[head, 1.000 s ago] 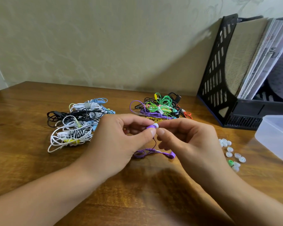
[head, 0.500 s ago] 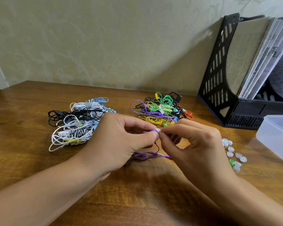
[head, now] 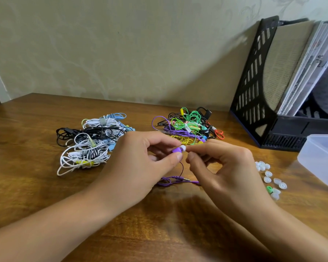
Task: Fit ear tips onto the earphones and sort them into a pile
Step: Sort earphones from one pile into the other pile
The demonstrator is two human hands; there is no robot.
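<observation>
My left hand [head: 136, 161] pinches a purple earbud [head: 176, 149] between thumb and forefinger, above the table's middle. A white ear tip [head: 183, 147] sits on the bud's end. My right hand [head: 225, 167] meets it from the right, its curled index finger and thumb at the tip's outer end. The bud's purple cable [head: 175, 181] trails down onto the wood between my hands. A pile of white, black and blue earphones [head: 91, 142] lies at the left. A colourful pile [head: 187, 125] lies behind my hands.
Several loose white ear tips [head: 267, 173] and one green ear tip [head: 269, 189] lie right of my right hand. A translucent plastic box [head: 322, 157] stands at the right edge. A black file holder [head: 254, 103] with papers stands at the back right against the wall.
Both hands have stayed together at the bud and shifted slightly. My right fingers have drawn back a little, so the white tip on the purple bud shows more fully.
</observation>
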